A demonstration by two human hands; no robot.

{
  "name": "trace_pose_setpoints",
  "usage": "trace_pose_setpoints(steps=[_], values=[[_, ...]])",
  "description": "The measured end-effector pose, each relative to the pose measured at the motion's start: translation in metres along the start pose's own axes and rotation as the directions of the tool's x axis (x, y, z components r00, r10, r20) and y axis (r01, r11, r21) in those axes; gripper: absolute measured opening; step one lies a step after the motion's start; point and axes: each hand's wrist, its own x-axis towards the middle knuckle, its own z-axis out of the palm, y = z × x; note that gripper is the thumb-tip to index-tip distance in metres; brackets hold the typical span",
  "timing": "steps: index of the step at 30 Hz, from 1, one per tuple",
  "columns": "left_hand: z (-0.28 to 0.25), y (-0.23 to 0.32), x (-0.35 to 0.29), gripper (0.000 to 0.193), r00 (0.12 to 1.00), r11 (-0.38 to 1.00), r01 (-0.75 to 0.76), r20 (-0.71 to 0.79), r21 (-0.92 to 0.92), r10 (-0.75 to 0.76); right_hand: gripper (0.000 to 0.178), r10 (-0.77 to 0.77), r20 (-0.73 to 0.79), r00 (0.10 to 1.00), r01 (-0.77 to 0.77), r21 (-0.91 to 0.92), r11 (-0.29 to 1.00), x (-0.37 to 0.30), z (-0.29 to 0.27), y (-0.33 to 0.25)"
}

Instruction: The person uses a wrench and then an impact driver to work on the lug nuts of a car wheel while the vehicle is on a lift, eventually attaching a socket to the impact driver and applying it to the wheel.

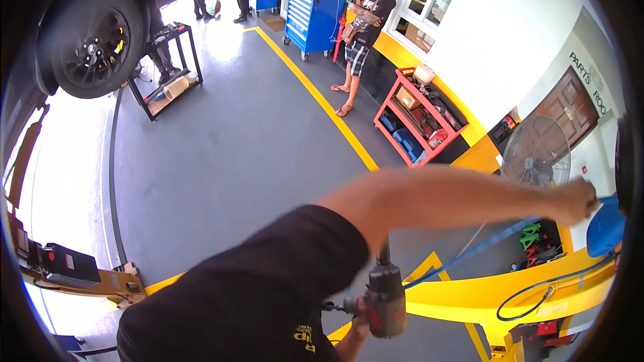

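Observation:
My left arm stretches across to the right, its forearm blurred by motion. At its end my left hand [571,202] is closed beside a rounded blue casing [606,226]; I cannot make out what its fingers hold. Lower down, my right hand [360,325] grips a black and red impact wrench [387,302], partly hidden behind the tool. The wrench's dark nose points up toward my forearm, which covers what lies beyond. A blue hose [463,255] runs slanting between the wrench area and the blue casing.
A yellow lift arm [463,298] crosses the lower right. Behind it stands a fan [537,151]. A red cart [419,117] is by the wall near a standing person [369,23]. A raised car's wheel [100,47] hangs upper left beside a black trolley [151,104].

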Motion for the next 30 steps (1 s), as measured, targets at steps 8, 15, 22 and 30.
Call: trace_pose_setpoints(steps=[8, 15, 22, 30], values=[[-0.158, -0.039, -0.207, 0.039, 0.953, 0.980, 0.195, 0.240, -0.027, -0.183, 0.059, -0.189, -0.256, 0.948, 0.213, 0.068, 0.975, 0.030, -0.066, -0.079], [-0.199, -0.047, -0.475, 0.025, 0.801, 0.816, 0.573, 0.161, 0.071, -0.577, 0.063, -0.526, -0.350, 0.775, 0.586, 0.085, 0.806, 0.076, -0.140, -0.270], [-0.282, -0.045, -0.686, 0.018, 0.613, 0.548, 0.779, -0.191, 0.303, -0.766, 0.056, -0.500, -0.318, 0.806, 0.576, 0.223, 0.787, 0.176, -0.058, -0.399], [-0.317, -0.034, -0.798, 0.015, 0.193, 0.132, 0.967, -0.289, 0.218, -0.938, 0.036, -0.203, -0.389, 0.899, 0.340, 0.325, 0.882, 0.206, 0.028, -0.210]])
